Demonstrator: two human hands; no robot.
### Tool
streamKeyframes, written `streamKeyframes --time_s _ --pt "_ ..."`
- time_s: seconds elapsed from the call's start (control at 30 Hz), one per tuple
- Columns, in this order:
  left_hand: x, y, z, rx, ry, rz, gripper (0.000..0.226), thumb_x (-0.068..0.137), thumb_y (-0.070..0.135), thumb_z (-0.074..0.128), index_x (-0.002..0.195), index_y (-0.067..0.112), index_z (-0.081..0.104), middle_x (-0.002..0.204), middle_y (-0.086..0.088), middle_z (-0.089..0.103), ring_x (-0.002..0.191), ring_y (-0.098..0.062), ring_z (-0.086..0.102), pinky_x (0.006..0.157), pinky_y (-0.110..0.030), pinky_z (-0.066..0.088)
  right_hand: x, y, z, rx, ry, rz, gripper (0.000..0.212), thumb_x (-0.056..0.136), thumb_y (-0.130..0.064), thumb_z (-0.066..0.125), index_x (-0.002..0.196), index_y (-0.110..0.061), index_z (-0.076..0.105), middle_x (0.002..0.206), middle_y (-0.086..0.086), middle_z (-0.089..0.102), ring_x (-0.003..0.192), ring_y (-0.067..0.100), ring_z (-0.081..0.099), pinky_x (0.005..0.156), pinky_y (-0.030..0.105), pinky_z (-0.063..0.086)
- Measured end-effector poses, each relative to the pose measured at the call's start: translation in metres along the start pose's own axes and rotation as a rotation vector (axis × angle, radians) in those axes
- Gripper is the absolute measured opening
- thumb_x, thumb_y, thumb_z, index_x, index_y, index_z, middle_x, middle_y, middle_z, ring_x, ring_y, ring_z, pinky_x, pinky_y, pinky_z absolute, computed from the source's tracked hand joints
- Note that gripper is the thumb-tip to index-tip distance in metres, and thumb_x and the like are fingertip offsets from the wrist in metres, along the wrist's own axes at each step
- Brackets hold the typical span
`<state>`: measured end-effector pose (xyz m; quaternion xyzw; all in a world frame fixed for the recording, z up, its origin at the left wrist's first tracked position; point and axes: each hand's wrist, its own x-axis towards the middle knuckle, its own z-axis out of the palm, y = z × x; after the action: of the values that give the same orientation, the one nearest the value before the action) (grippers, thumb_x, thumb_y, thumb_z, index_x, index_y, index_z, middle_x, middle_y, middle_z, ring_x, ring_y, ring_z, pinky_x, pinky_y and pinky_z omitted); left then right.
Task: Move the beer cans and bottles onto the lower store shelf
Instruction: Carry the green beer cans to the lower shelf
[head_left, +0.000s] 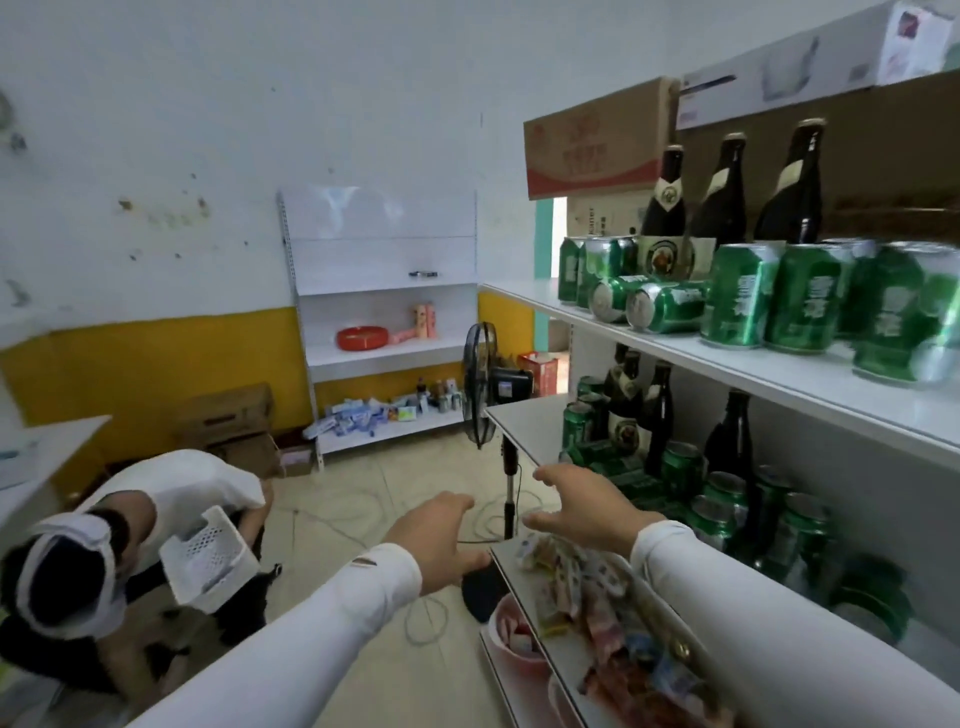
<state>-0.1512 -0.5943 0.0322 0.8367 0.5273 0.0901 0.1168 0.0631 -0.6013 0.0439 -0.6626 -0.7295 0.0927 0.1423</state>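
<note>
Both hands (519, 519) empty — beer cans (727, 499) just beside.

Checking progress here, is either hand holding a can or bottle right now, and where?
Nothing is held. The left hand and right hand are both open.

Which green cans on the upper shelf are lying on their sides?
Two cans lie on their sides near the left end of the upper shelf, silver ends facing the camera, in front of the leftmost bottle. The others stand upright.
</note>
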Motion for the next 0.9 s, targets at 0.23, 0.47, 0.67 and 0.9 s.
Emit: streamKeyframes --time_s 0.23,0.47,0.67,0.9 --pt "0.134 -0.087 -0.029 0.015 -0.010 0.000 0.073 0.083 0.053 0.062 0.143 0.022 0.034 0.145 0.002 0.041 0.131 -0.017 0.041 0.107 -0.029 0.035 0.155 -0.012 0.012 0.016 -0.014 0.022 0.070 0.085 -0.052 0.067 0.144 -0.023 0.043 0.144 -0.002 0.049 0.129 0.018 0.048 0.106 0.034 0.041" --pt "0.273 -0.148 -0.015 -0.018 -0.088 0.159 0.074 0.082 0.053 0.063 0.143 0.022 0.034 0.145 0.001 0.041 0.131 -0.018 0.042 0.106 -0.028 0.035 0.254 0.010 0.045 -0.020 -0.012 0.169 0.067 0.086 -0.052 0.066 0.141 -0.022 0.046 0.141 0.001 0.051 0.127 0.020 0.049 0.103 0.032 0.041" --pt "0.376 -0.155 -0.006 -0.033 -0.211 0.434 0.070 0.082 0.048 0.065 0.141 0.021 0.038 0.144 0.000 0.043 0.130 -0.019 0.043 0.106 -0.028 0.036 0.282 0.038 0.040 -0.011 0.027 0.475 0.074 0.086 -0.055 0.064 0.146 -0.019 0.041 0.147 0.002 0.047 0.133 0.020 0.046 0.106 0.031 0.039" --pt "0.458 -0.116 0.012 -0.032 -0.306 0.717 0.072 0.084 0.049 0.062 0.144 0.020 0.034 0.146 -0.001 0.040 0.131 -0.020 0.042 0.108 -0.032 0.036 0.272 0.063 0.030 -0.009 0.144 0.779 0.061 0.089 -0.048 0.065 0.139 -0.019 0.047 0.139 0.003 0.054 0.123 0.021 0.053 0.098 0.032 0.046"
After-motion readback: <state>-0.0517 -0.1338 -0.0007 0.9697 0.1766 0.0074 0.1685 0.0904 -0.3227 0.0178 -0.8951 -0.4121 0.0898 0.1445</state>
